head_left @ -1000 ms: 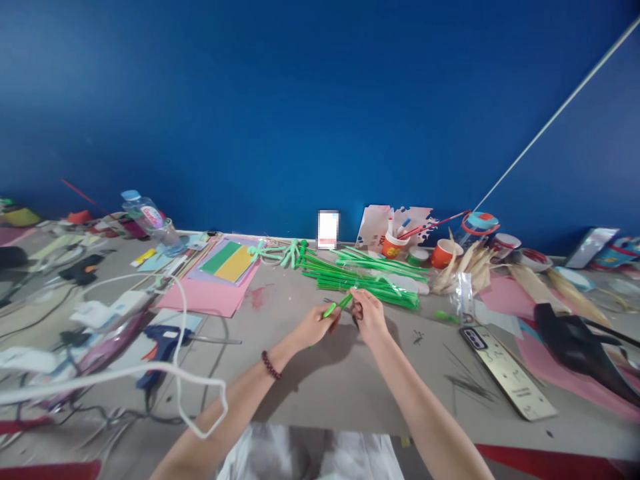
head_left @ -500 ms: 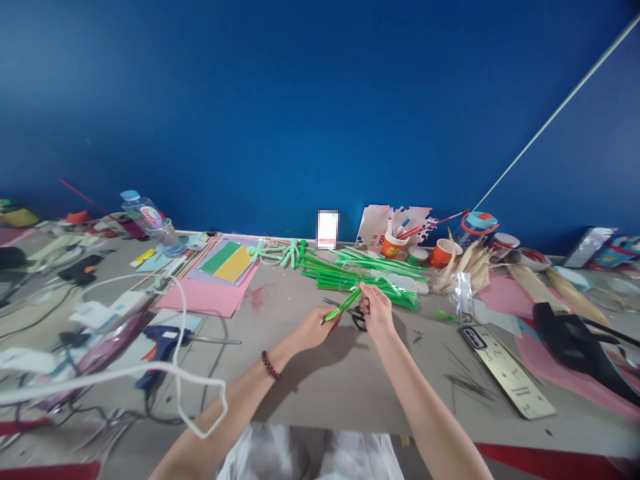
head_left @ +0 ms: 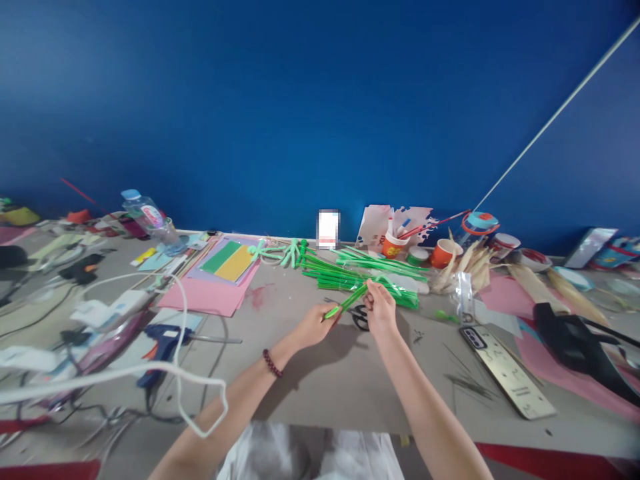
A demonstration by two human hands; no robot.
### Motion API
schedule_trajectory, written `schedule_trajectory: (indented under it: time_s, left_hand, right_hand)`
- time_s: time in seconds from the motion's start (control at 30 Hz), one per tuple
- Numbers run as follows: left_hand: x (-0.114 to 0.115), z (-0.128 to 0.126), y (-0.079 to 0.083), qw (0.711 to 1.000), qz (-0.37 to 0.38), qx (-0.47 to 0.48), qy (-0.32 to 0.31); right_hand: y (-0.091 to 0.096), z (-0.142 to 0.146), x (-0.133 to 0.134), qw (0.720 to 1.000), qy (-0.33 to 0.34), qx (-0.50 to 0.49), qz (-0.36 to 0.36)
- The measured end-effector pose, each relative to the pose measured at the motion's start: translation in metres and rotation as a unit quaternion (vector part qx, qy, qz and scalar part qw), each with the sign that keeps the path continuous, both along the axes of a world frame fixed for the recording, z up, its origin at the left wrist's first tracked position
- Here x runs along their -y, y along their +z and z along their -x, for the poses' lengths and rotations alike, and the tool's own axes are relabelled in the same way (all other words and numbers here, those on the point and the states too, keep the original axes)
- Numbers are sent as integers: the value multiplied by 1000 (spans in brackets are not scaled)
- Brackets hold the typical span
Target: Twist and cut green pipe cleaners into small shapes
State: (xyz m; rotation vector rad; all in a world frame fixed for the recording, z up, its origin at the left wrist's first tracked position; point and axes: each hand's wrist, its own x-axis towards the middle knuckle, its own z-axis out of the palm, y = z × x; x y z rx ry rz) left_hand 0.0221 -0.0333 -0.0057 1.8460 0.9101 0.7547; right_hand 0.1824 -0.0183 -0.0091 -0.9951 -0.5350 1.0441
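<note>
Between my hands runs a short bundle of bright green pipe cleaners (head_left: 351,299), slanting up to the right. My left hand (head_left: 316,327) pinches its lower part, and a rounded light green end pokes out past the thumb. My right hand (head_left: 381,310) grips the upper end with curled fingers. Black-handled scissors (head_left: 360,318) lie on the table below the bundle, partly hidden by my right hand. Just beyond my hands is a pile of long green pipe cleaners (head_left: 340,279), some in clear plastic wrap.
On the left lie coloured paper sheets (head_left: 215,297), a blue glue gun (head_left: 163,350) and a looping white cable (head_left: 183,373). To the right are a phone (head_left: 507,373), thin dark wires (head_left: 470,385) and dried husks (head_left: 470,267). Paper cups (head_left: 447,252) stand by the blue wall.
My right hand has shifted slightly right along the green bundle, so more of it shows between my hands. My left hand has barely moved.
</note>
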Motion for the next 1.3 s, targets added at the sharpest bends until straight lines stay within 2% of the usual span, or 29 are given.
schedule_trajectory:
  time_s: [0.27,0.5,0.83,1.07,1.3]
  left_hand:
    - [-4,3,-4,1000,16,4,16]
    - [-3,-2,-9,999,27,21,24]
    - [-1,-2,-5,999,29,1,42]
    - [-3,-1,-13,999,19,5,39]
    - [2,-2,-8,999,30,12,13]
  right_hand:
    - [-6,2,-1,998,58,15,8]
    - [-13,11,3,980,179,75,34]
    - [-10,10,1,988,145,10,60]
    - [-5,3,1,975,220,26,35]
    - [-4,-4,-2,987,157,-15,1]
